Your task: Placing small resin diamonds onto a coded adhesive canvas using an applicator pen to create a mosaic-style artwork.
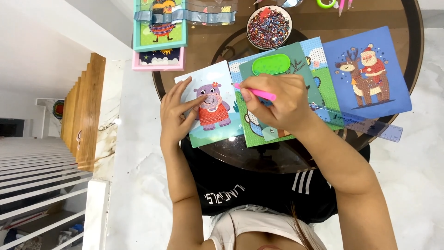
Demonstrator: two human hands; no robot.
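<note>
Left hand (178,115): flat on the hippo card (210,104), fingers spread, index tip touching the hippo's head; nothing pinched. Card at 9 o'clock of the round glass table (416,46), lower edge overhanging the near rim.

Right hand (277,102): grip pressed together around the pink pen (256,92), tip pointing toward 9 o'clock, just beside the right edge of the hippo card. Hand resting over a stack of green cards (296,60); top card with a light green oval patch at 12 o'clock of the knuckles.

Bowl of mixed beads (269,27): at 12 o'clock of the right hand, near, apart from the cards.

Blue card with reindeer and rider (367,74): at 3 o'clock of the right hand, flat on the table. Clear ruler (365,124): under the right wrist, running toward 4 o'clock.

Framed picture (159,23): at 11 o'clock of the table, resting on a pink frame (157,59).

Progress, as judged: hippo's dress and head appear covered with beads, background left plain. Reindeer card appears likewise filled. Green cards mostly hidden under the hand; fill state not determinable.
</note>
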